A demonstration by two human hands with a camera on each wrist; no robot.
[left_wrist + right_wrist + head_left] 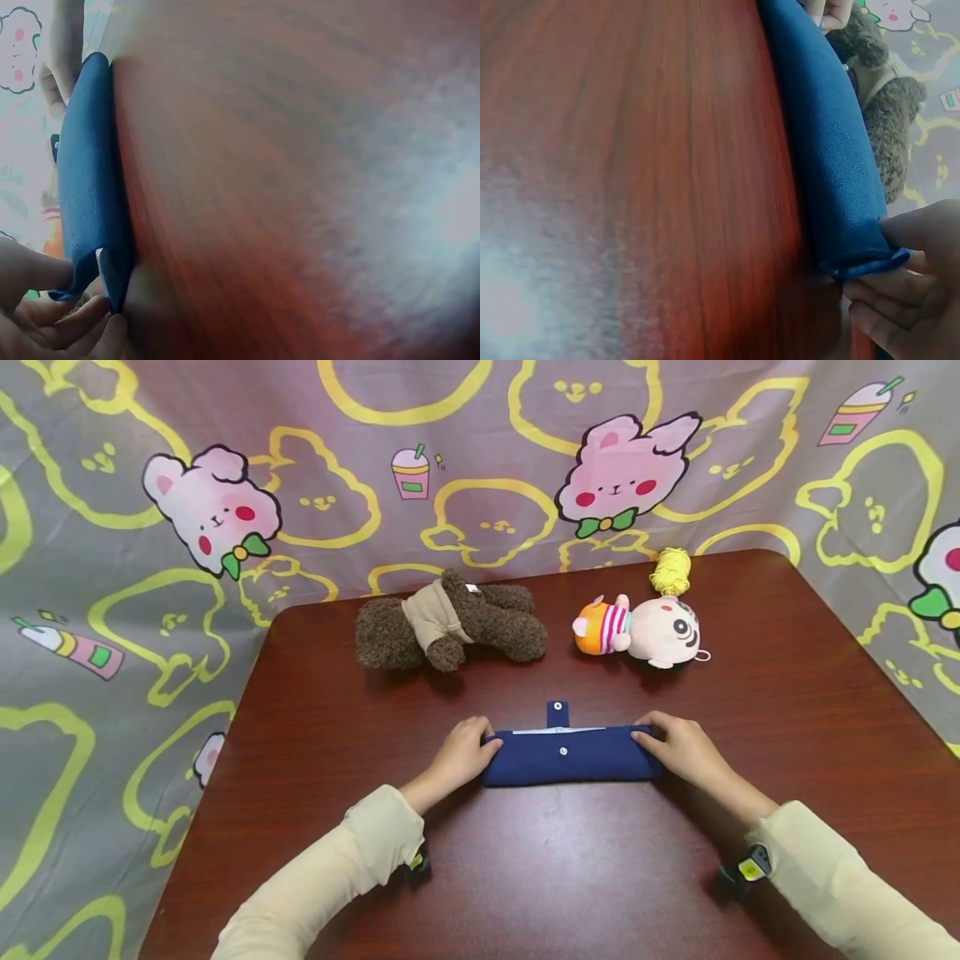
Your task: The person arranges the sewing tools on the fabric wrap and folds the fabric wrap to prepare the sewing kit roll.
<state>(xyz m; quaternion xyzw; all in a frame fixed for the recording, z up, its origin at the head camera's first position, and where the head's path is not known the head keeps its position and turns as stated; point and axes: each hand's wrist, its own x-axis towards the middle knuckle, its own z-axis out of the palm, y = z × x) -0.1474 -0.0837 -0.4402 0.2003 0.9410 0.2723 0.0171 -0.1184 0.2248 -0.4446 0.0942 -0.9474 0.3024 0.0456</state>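
Note:
A long navy fabric pouch (573, 758) lies across the table, with a snap stud on its front. Behind its top edge a small strap (557, 713) with a snap sticks up, and a pale strip shows along the opening. My left hand (463, 750) pinches the pouch's left end, thumb in front. At the opposite end my right hand (681, 745) pinches the upper corner. The left wrist view shows the left fingers (75, 330) at the folded open end of the cloth. In the right wrist view, the right thumb (915, 225) lies on the pouch and fingers sit beneath it.
On the brown table (337, 718), a dark brown teddy bear (450, 622) lies at the back left. A plush doll (641, 631) in orange and stripes lies at the back right, near a yellow yarn bundle (671, 571). A patterned curtain (480, 460) hangs behind.

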